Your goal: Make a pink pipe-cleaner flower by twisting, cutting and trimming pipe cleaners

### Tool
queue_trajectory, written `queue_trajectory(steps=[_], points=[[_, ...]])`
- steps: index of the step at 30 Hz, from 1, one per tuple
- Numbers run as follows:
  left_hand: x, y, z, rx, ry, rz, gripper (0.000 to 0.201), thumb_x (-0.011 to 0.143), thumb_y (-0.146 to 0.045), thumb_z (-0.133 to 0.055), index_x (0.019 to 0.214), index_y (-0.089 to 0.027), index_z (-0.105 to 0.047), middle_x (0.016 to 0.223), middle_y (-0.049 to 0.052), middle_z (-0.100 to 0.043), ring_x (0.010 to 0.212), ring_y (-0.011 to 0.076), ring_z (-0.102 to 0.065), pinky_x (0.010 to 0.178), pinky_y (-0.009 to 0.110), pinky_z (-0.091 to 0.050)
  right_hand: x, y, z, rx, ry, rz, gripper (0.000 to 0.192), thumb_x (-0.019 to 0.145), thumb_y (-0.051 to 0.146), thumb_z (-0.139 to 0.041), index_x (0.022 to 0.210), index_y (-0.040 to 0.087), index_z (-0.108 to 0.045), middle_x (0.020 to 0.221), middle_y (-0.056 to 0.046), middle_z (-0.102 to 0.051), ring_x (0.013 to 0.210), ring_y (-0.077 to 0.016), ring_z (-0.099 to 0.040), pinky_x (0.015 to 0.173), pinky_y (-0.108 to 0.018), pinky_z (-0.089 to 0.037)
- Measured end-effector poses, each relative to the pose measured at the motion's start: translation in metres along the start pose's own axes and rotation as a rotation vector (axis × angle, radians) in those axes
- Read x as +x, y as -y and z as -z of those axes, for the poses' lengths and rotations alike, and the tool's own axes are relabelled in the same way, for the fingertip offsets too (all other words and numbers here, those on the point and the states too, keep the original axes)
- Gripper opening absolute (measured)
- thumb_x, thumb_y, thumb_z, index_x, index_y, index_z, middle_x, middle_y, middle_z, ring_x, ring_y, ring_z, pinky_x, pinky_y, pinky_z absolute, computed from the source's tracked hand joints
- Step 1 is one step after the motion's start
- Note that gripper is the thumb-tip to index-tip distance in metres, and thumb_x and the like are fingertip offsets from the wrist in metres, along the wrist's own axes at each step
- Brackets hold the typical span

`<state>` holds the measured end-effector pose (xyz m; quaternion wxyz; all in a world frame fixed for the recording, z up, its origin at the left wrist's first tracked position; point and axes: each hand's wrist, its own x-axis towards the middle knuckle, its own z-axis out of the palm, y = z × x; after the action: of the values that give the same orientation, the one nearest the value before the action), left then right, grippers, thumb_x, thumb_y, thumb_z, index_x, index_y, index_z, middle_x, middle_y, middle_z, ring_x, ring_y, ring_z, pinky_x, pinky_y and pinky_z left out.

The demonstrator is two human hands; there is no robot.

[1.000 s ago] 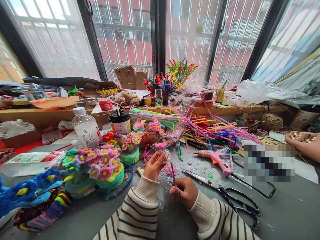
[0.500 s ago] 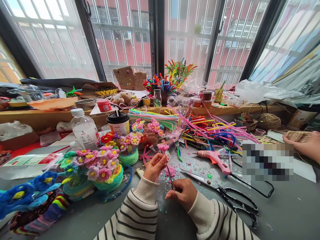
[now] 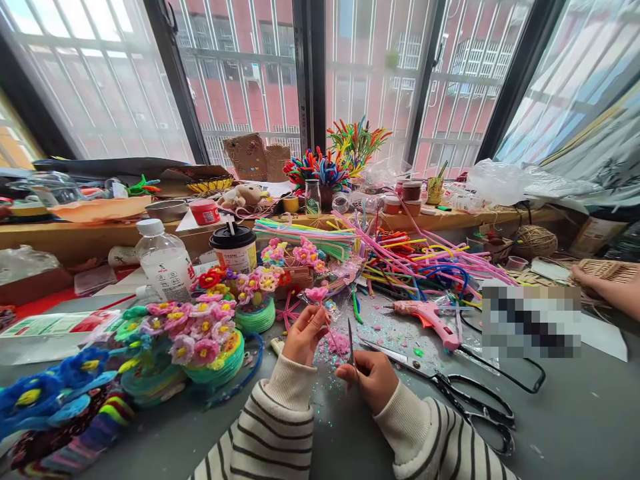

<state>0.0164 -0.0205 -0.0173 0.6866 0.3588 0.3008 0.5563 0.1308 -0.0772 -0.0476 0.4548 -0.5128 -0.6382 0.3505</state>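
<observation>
Between the fingertips of my left hand [image 3: 303, 333], which are pinched together, is a pink pipe-cleaner flower [image 3: 317, 293], its bloom above the fingers. My right hand [image 3: 373, 380] is closed round small scissors [image 3: 351, 343]; a thin, pointed blade sticks up and the handles are hidden in the fist. The blade stands apart from the flower, to its right. Behind my hands, a heap of pink fuzz clippings [image 3: 337, 343] lies on the grey table [image 3: 340, 440].
Large black-handled scissors [image 3: 470, 400] and a pink glue gun [image 3: 440, 323] lie to the right. Pots of pipe-cleaner flowers [image 3: 200, 327], a bottle [image 3: 165, 263] and a lidded cup [image 3: 234, 247] stand left. Another person's hand [image 3: 617, 291] holds a woven piece [image 3: 610, 270] at far right.
The scissors have come away from the flower's underside, and the blade now points upward. My left hand has shifted slightly left with the flower. The other person's woven piece has tilted.
</observation>
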Motion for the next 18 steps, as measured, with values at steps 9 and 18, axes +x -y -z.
queue_trajectory(steps=[9, 18], points=[[0.0023, 0.0039, 0.0003, 0.056, -0.044, -0.004, 0.022, 0.044, -0.027, -0.067, 0.056, -0.014, -0.056, 0.055, -0.003, -0.053, 0.051, 0.0048, -0.047, 0.048, 0.015, -0.036, 0.0022, 0.0024, 0.0029, 0.087, 0.031, -0.016, 0.044, 0.064, 0.050, -0.045, 0.052, 0.011, -0.059, 0.044, 0.001, -0.044, 0.043, -0.0070, -0.036, 0.042, -0.019, -0.028], [-0.0015, 0.0021, -0.0044, 0.016, -0.005, -0.025, 0.020, 0.043, -0.023, -0.068, 0.056, -0.014, -0.057, 0.048, -0.003, -0.057, 0.049, 0.0061, -0.051, 0.052, 0.016, -0.039, 0.0019, -0.0039, -0.0010, 0.052, 0.096, 0.044, 0.057, 0.066, 0.059, -0.032, 0.047, 0.011, -0.058, 0.040, 0.001, -0.041, 0.041, -0.0075, -0.035, 0.043, -0.020, -0.028]])
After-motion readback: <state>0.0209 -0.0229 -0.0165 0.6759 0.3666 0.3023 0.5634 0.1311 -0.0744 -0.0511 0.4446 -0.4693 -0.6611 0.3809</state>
